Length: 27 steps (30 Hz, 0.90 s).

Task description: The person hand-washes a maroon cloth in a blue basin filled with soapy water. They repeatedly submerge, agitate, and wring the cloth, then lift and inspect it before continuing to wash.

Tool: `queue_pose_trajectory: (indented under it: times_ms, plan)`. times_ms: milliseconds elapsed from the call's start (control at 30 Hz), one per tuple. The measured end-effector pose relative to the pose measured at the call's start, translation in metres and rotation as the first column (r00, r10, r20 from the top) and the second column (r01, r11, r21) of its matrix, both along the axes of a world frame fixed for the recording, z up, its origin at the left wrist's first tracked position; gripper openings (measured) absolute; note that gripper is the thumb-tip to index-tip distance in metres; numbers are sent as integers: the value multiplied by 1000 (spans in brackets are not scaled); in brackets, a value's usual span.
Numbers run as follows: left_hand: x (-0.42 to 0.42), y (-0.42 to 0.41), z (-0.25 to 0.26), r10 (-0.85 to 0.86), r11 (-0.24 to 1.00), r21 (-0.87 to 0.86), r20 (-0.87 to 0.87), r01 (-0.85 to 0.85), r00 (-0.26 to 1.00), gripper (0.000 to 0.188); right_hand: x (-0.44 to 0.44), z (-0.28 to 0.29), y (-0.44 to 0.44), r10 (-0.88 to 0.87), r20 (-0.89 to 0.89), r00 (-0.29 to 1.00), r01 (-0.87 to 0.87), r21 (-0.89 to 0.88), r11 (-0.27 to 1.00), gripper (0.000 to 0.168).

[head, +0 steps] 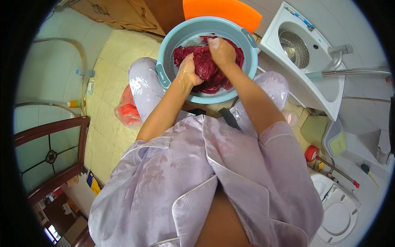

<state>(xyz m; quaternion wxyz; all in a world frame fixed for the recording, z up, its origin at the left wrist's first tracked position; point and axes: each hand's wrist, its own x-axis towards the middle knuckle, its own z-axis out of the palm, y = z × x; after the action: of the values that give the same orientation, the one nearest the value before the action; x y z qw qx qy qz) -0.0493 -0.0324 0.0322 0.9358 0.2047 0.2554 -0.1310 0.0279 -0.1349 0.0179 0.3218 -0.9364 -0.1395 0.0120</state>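
Note:
A light blue plastic basin (205,99) stands on the floor between my knees. Wet dark red cloth (206,66) lies bunched inside it, in water with some suds around it. My left hand (189,71) grips a fold of the cloth from the left side, thumb against its front. On the upper right of the same bundle, my right hand (221,51) is closed over the cloth in a fist, with foam on its knuckles. The fingertips of my right hand are hidden.
Behind the basin are an orange plastic object (220,12) and a wooden cabinet (123,14). A white sink (321,83) juts in at right, above a green bin (314,128). A plunger (312,153) and toilet (336,216) sit lower right. A red plastic bag (129,109) lies by my left knee.

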Motion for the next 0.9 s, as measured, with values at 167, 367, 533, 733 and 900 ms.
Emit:
queue_pose_trajectory:
  times_ms: [167,367,533,733,900]
  plan:
    - [7,27,14,13,979,-201,229,34,973,43,16,-5,-29,289,-199,936,-172,457,872,55]
    - [4,33,-1,66,982,-185,145,-39,987,49,6,24,-51,520,-613,594,17,656,754,44]
    - [-4,15,11,-70,997,-47,-70,67,995,46,-2,29,-38,384,-434,815,350,897,270,36]
    - [-1,15,15,-26,907,422,81,-10,996,32,-81,55,-4,388,157,908,-413,492,767,45]
    - [-27,13,-26,-64,782,562,500,-268,863,20,-101,92,1,205,454,867,-356,275,893,28]
